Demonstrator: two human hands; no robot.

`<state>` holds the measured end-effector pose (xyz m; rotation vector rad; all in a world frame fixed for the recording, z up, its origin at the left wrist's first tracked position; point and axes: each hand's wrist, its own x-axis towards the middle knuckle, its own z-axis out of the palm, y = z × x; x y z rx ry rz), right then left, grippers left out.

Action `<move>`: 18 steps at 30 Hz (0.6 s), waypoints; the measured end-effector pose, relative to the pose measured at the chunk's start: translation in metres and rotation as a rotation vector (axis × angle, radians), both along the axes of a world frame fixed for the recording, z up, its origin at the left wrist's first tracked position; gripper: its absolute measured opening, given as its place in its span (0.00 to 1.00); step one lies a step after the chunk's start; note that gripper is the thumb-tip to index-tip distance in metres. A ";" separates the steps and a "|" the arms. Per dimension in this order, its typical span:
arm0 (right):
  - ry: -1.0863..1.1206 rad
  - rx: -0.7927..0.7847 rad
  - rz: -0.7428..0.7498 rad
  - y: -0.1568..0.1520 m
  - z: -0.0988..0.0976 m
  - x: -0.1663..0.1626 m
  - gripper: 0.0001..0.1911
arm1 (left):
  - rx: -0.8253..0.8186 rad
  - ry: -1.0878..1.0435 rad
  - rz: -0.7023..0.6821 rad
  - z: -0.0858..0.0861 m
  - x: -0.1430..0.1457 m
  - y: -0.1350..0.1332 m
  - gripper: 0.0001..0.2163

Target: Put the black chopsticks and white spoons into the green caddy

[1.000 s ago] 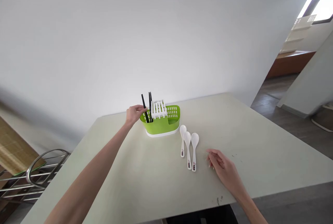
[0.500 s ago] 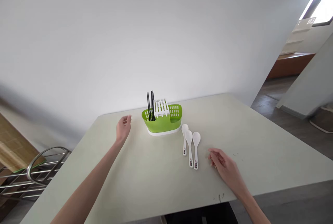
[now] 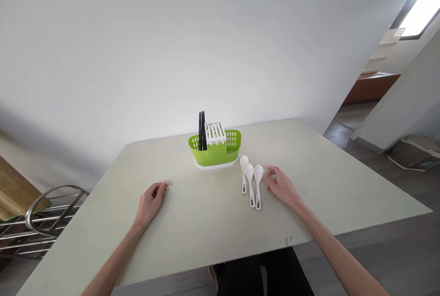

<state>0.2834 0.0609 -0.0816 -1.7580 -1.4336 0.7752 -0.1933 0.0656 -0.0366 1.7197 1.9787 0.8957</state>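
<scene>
Three white spoons [image 3: 250, 186] lie side by side on the table, bowls pointing away from me and handles toward me. My right hand [image 3: 280, 186] is just right of the rightmost spoon, fingertips beside its bowl; its fingers are apart and hold nothing. My left hand [image 3: 149, 202] rests on the tabletop to the left, its fingers curled in with nothing visible in them. Behind the spoons stands a green cutlery basket [image 3: 216, 155] with a white base. Black chopsticks [image 3: 202, 133] stand upright in its left compartment, and a white slatted piece [image 3: 215, 134] sits over its middle.
The pale table [image 3: 192, 232] backs onto a white wall [image 3: 220, 48]. A metal rack [image 3: 51, 216] stands off the table's left side. Under the front edge my dark-clothed legs [image 3: 264, 273] show. Floor and a grey bag-like object [image 3: 414, 154] lie to the right.
My right hand has moved forward and left, up to the rightmost spoon's bowl. My left hand has drawn back from beside the basket toward me. The chopsticks now stand closer together.
</scene>
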 end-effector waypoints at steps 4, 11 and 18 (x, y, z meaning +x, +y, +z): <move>-0.060 -0.141 0.002 0.026 0.007 -0.002 0.23 | 0.031 -0.015 0.004 -0.002 0.001 -0.004 0.26; -0.159 -0.177 -0.034 0.036 0.007 -0.006 0.14 | 0.065 -0.002 -0.026 -0.005 0.001 -0.004 0.23; -0.223 -0.143 -0.092 0.026 0.034 0.009 0.14 | 0.089 -0.004 -0.047 -0.009 0.000 -0.007 0.21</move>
